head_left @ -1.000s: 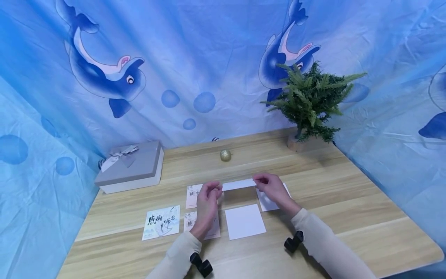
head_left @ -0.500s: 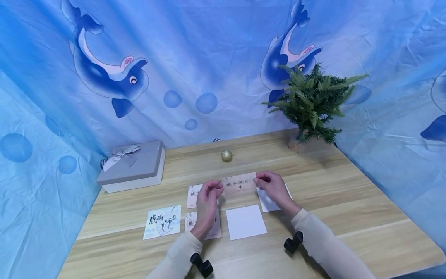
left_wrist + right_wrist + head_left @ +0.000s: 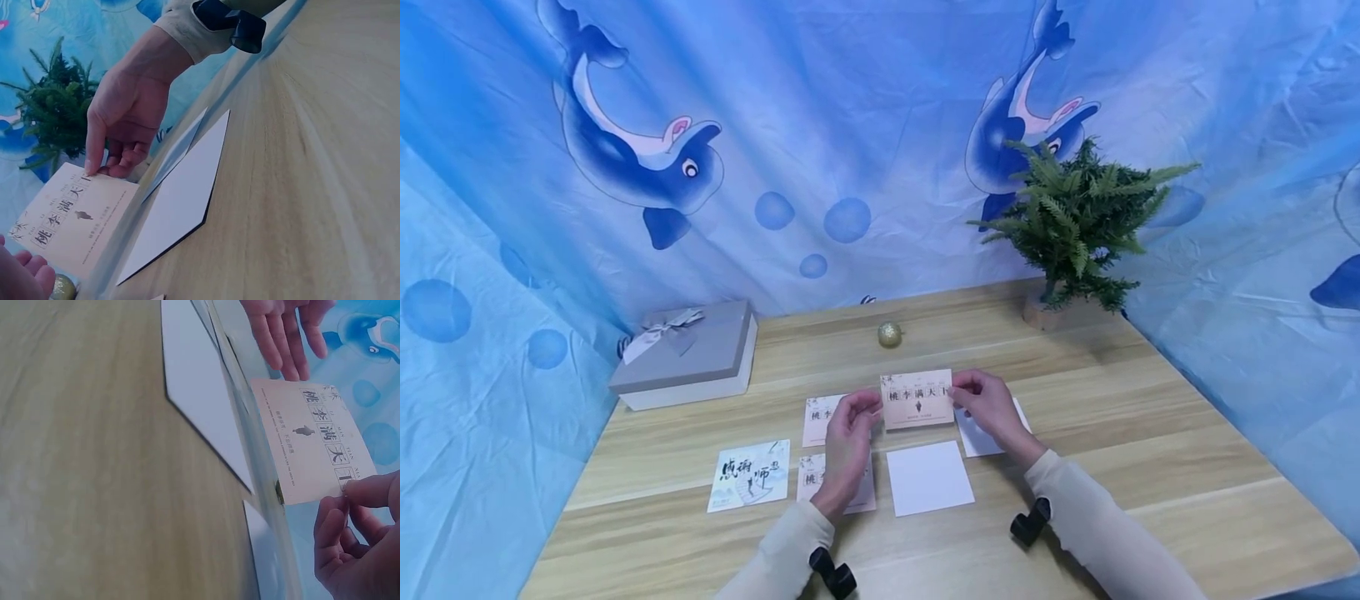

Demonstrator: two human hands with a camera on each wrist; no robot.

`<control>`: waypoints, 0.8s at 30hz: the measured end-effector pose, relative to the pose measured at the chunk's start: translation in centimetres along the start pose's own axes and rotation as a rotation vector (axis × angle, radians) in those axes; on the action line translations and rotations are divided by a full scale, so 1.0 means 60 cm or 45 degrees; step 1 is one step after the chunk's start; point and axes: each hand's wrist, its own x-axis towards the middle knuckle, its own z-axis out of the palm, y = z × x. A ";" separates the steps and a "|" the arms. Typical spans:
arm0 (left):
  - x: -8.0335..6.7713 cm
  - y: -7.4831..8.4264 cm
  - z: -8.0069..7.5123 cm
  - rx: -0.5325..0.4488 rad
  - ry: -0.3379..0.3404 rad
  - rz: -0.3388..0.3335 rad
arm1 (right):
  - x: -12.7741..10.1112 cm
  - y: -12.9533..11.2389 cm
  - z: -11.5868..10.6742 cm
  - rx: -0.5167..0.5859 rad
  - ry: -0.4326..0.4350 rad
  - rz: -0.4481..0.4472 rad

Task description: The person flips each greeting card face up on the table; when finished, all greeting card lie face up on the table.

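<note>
A pale pink card point(image 3: 917, 404) printed with a row of large Chinese characters is held up over the table, its printed face toward me. My right hand point(image 3: 992, 406) pinches its right edge between thumb and fingers, as the right wrist view shows with the card point(image 3: 315, 440) tilted there. At the opposite edge is my left hand point(image 3: 850, 442), its fingers point(image 3: 284, 337) extended and right at the card's edge. Below the card lies a blank white card point(image 3: 928, 477). Another white card point(image 3: 981, 435) is partly hidden by the right hand.
Two matching pink cards point(image 3: 817, 425) lie left, partly covered by the left hand and arm. Farther left is a pale blue card point(image 3: 749, 475) with brush lettering. A grey gift box point(image 3: 692, 358), gold glitter ball point(image 3: 890, 335) and small artificial tree point(image 3: 1075, 217) stand toward the back.
The held card was nearly edge-on with its white side showing; it has tipped up so its printed face shows fully. Both hands have stayed in almost the same place.
</note>
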 end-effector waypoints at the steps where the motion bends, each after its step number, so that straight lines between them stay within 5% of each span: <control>1: -0.001 -0.001 0.000 0.003 -0.004 -0.012 | 0.000 0.002 0.000 0.006 -0.002 0.000; 24: 0.011 -0.026 0.000 0.163 -0.046 -0.086 | -0.006 0.012 0.008 0.136 -0.170 0.065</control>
